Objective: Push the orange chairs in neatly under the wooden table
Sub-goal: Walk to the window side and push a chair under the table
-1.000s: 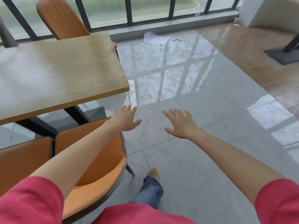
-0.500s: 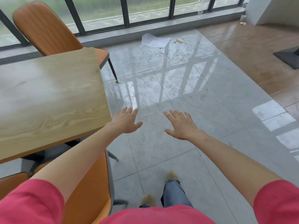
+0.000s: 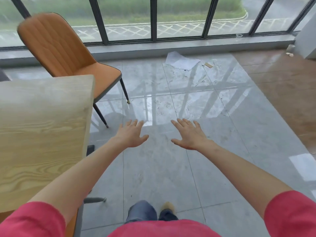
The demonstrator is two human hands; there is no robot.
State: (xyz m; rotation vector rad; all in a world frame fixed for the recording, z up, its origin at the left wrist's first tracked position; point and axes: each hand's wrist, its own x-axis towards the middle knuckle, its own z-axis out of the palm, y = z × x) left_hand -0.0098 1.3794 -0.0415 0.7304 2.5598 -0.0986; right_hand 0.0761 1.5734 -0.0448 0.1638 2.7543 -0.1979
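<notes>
At 10 o'clock, orange chair (image 3: 68,53) fully in view beyond table (image 3: 42,130) corner, seat partly under; earlier mostly cut off. Left hand (image 3: 130,135) and right hand (image 3: 189,135) outstretched over floor (image 3: 222,134), fingers spread, holding nothing, unchanged. Nearer chair (image 3: 75,223) now sliver at 7 o'clock. Paper (image 3: 181,61) at 1 o'clock.

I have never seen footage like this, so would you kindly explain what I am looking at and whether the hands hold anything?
There is no machine here: a camera worn on a person's head looks forward and down. The left hand and right hand reach out with spread fingers over the glossy grey tiled floor and hold nothing. At left is the light wooden table; nothing shows on its visible top. Beyond its far corner stands an orange padded chair with thin dark legs, near the window. White paper lies on the floor.
</notes>
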